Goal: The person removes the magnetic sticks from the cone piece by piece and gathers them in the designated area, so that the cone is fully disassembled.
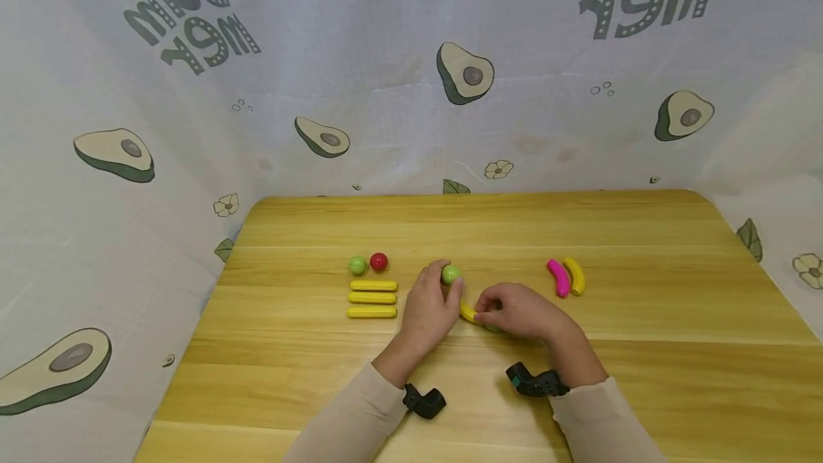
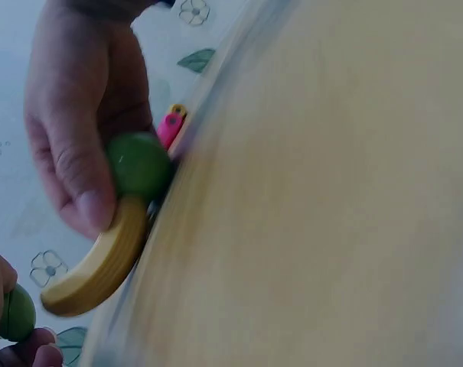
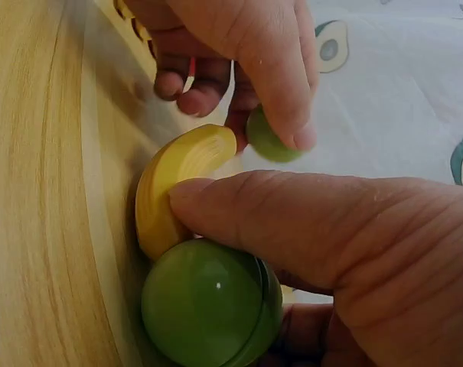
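In the head view my left hand [image 1: 429, 306] holds a small green toy ball [image 1: 451, 274] between thumb and fingers. The same ball [image 2: 17, 315] shows a seam in the left wrist view. My right hand [image 1: 524, 311] pinches a yellow toy banana [image 1: 468, 314], its thumb lying on the banana's side in the right wrist view. Close beside the banana's end, a second green ball [image 3: 208, 306] sits under the right hand; from the head only a sliver of it shows. The two hands are near each other, with the banana [image 3: 158, 199] between them.
Left on the wooden table [image 1: 289, 377] lie three yellow ridged sticks [image 1: 373, 299], stacked in rows. Behind them sit another green ball [image 1: 357, 265] and a red ball [image 1: 378, 261]. To the right, a pink banana [image 1: 559, 278] lies beside a yellow banana [image 1: 575, 276]. A printed curtain [image 1: 386, 56] hangs behind.
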A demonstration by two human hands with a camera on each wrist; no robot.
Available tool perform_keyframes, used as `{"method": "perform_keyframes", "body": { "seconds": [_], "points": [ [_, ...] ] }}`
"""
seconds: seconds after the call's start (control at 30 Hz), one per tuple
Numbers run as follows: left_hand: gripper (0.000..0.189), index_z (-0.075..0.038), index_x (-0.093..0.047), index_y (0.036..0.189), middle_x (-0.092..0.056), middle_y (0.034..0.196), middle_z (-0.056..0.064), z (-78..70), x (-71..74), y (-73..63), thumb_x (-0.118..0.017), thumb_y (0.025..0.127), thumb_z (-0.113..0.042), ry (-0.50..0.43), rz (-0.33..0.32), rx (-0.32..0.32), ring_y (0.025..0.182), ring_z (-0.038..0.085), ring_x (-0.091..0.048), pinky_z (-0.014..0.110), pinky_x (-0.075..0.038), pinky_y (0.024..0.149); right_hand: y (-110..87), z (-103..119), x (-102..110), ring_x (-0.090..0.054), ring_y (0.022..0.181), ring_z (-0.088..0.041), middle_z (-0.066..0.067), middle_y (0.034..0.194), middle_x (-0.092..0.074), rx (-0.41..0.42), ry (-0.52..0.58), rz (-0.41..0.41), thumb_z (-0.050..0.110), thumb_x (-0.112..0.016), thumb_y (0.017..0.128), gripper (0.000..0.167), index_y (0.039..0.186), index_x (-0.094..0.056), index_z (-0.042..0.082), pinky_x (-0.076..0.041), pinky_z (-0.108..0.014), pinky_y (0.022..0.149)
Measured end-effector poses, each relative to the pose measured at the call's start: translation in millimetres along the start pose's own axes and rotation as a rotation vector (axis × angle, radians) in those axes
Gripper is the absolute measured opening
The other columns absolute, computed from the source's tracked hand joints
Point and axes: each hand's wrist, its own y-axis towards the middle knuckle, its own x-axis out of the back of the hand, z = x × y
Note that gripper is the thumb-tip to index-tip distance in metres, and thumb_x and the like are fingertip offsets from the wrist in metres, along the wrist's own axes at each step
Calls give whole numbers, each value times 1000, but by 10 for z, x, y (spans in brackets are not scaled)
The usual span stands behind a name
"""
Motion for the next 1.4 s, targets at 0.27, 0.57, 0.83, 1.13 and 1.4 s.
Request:
{"method": "perform_keyframes", "body": {
  "seconds": [0.27, 0.57, 0.83, 1.13, 1.4],
  "points": [
    [39, -11, -65, 126, -78, 106, 9, 131, 317, 163, -74, 94, -32, 324, -194, -47, 95, 29, -64, 40, -48, 86, -4, 5, -14, -50, 69, -11, 6, 75, -61, -25, -18, -4, 24, -75, 92, 12, 86, -70, 16, -41, -26, 64],
    [33, -20, -76, 111, -68, 128, 8, 338, 502, 253, -84, 85, -39, 464, -167, 61, 127, 42, -48, 59, -34, 101, 0, -37, -22, -49, 68, -12, 6, 75, -59, -56, -13, -13, 25, -75, 93, 12, 85, -69, 17, -40, -25, 61],
    [32, -19, -77, 110, -57, 142, 13, 407, 507, 262, -83, 86, -39, 467, -143, 124, 139, 49, -34, 64, -25, 108, 0, -1, -22, -48, 66, -11, 6, 74, -58, -62, 6, -7, 25, -74, 93, 12, 86, -69, 16, -39, -24, 61],
    [33, -18, -76, 111, -59, 139, 11, 436, 566, 279, -82, 87, -39, 394, -126, 170, 137, 45, -36, 64, -25, 109, -3, 11, -26, -49, 69, -13, 5, 76, -59, -61, 7, -6, 26, -75, 93, 13, 87, -69, 15, -39, -26, 62],
    [35, -19, -77, 110, -69, 125, 8, 494, 609, 296, -83, 85, -43, 372, -134, 149, 130, 38, -48, 61, -28, 108, 5, -3, -25, -49, 69, -12, 5, 76, -60, -44, 0, -11, 25, -75, 93, 13, 87, -69, 15, -39, -25, 63]
  ]
}}
